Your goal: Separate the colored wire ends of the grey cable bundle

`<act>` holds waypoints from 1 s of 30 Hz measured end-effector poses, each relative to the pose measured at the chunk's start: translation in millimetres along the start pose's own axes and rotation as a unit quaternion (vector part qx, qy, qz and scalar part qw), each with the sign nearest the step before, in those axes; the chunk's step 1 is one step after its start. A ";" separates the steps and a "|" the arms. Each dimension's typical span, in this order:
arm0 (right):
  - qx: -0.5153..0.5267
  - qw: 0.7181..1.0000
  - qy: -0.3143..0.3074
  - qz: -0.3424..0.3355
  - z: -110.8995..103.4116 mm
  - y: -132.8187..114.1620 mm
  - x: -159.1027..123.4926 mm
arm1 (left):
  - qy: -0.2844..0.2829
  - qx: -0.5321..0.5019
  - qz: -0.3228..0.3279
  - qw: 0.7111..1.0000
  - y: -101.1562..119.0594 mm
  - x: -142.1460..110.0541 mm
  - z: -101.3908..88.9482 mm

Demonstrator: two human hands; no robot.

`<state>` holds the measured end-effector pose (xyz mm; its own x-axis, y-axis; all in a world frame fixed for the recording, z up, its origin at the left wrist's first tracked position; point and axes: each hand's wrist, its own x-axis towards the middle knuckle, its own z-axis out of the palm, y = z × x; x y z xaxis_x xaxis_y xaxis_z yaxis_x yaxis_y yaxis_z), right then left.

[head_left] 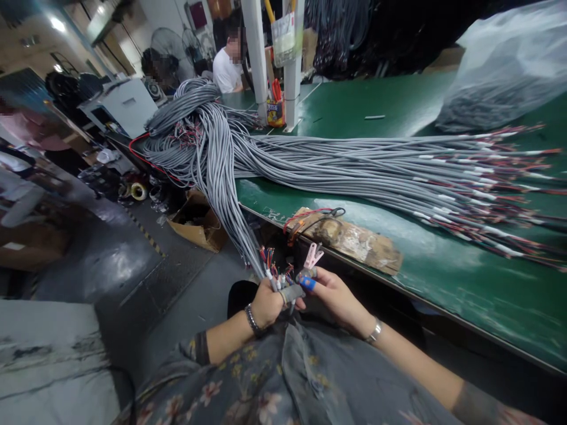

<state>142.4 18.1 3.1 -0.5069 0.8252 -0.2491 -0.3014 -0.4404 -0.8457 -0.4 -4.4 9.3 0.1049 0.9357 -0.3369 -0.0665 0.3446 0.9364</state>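
My left hand (267,302) is closed around the ends of a bunch of grey cables (230,203) that hangs over the bench edge. Short coloured wires (268,258) fan out of white-banded ends above its fingers. A grey wrap covers the left thumb. Right beside it, my right hand (339,295) pinches close to the wire ends, with blue tape on a finger. What lies between its fingertips is too small to make out. A pink clip (313,255) stands just above the right fingers; I cannot tell what it grips.
More grey cables (336,162) stretch across the green bench (491,301), their stripped ends to the right. A worn wooden board (354,242) with red and black leads lies at the near edge. Also around are a plastic bag (509,65), a cardboard box (199,227) and a seated person (227,68).
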 end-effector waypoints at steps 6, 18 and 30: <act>0.007 0.999 0.038 0.008 2.5 6.5 7.2 | -0.022 0.001 0.007 1.000 -1.6 1.6 -0.9; -0.024 1.000 -0.008 0.003 2.4 -1.8 -0.3 | 0.036 -0.010 0.005 0.999 3.3 -0.4 0.6; -0.065 0.996 0.060 0.028 0.6 -0.9 6.0 | 0.044 0.021 0.003 0.999 -1.8 0.2 -1.2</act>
<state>139.2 23.2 2.6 -0.4170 0.8404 -0.3462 -0.1634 -0.4440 -0.8810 -1.4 -4.7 7.4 0.0163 0.9412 -0.3375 -0.0258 0.3379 0.9408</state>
